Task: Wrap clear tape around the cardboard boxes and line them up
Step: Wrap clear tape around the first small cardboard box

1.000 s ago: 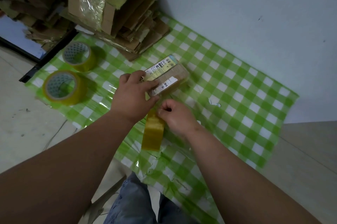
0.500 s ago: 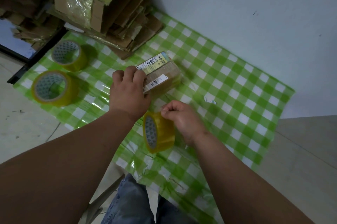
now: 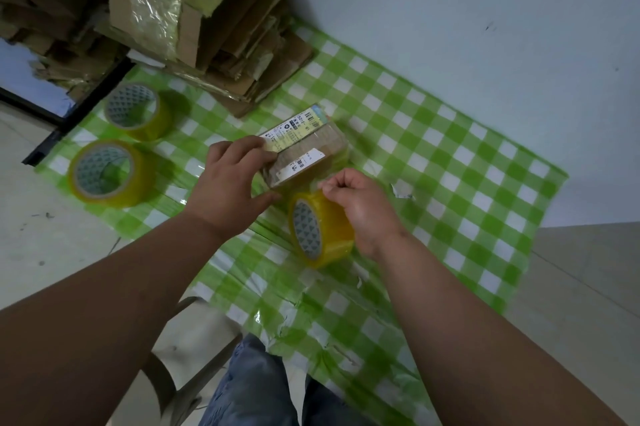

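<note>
The left hand (image 3: 228,190) grips the small cardboard box (image 3: 304,148) (light, stiff); the right hand (image 3: 360,207) pinches the tape roll (image 3: 320,229).

I'm looking down at a green-and-white checked plastic sheet (image 3: 450,148) spread over a pale floor (image 3: 52,252), its far edge running along a plain grey-white wall (image 3: 450,9) with a few small dark marks. Up in the left corner there's a heap of flattened cardboard scraps (image 3: 263,54). Beside it, a dark frame (image 3: 45,106) borders a bluish reflective pane. The light is soft and dim, with glare on the sheet's wrinkles.
</note>
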`<state>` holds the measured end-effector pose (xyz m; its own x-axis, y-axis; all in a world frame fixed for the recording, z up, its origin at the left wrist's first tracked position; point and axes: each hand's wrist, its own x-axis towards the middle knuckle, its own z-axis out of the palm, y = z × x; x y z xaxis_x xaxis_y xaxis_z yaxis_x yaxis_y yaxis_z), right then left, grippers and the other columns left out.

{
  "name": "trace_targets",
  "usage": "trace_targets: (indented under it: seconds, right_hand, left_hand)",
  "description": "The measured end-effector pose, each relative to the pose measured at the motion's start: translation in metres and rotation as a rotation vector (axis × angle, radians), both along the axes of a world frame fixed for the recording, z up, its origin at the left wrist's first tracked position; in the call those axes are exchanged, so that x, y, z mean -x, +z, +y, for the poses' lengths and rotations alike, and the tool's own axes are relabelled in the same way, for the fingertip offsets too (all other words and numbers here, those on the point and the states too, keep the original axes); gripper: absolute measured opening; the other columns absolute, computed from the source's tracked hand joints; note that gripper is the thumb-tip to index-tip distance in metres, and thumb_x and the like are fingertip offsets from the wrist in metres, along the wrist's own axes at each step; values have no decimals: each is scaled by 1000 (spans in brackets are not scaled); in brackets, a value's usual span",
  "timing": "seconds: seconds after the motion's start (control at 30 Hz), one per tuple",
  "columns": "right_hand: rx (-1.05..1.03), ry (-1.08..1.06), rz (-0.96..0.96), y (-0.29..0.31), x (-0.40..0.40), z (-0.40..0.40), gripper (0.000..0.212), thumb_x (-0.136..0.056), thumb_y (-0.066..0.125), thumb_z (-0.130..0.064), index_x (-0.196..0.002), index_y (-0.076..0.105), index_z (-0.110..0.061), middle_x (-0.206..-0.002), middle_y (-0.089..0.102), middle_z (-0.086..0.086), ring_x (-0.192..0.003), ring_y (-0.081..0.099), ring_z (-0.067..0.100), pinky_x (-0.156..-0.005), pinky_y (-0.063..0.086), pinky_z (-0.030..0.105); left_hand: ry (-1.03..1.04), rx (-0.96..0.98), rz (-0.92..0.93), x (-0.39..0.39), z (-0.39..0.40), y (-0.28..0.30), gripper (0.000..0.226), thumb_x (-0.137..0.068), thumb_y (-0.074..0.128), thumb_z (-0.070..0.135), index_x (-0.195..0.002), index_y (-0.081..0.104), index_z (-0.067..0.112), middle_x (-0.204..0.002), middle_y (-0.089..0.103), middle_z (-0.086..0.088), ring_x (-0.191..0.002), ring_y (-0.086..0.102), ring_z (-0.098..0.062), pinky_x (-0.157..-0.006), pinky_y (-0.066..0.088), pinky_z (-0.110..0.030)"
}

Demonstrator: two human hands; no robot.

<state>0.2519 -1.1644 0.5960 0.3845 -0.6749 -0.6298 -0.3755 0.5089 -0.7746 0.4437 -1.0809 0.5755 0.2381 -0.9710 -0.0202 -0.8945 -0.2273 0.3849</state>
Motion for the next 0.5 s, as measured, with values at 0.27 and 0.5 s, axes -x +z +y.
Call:
trace_targets:
  seconds: [0.27, 0.5]
  right_hand:
    - [-2, -37, 20, 2, -6, -14, 23, -96, 61, -18, -74, 56, -22, -103, 72, 8, -100, 66, 32, -91, 54, 49]
    - [88, -116, 8, 15, 6, -43, 25, -96, 62, -18, -72, 56, -24, -90, 64, -4, -83, 64, 25, -76, 54, 43]
  left_hand:
    - [-127, 64, -131, -8, -1, -3, 67, -60, 93, 27, -120, 67, 9, -123, 65, -14, -102, 57, -41, -81, 54, -47]
    - [2, 68, 5, -5, 8, -6, 81, -68, 89, 21, -140, 53, 10, -133, 61, -11, -119, 49, -35, -93, 49, -46]
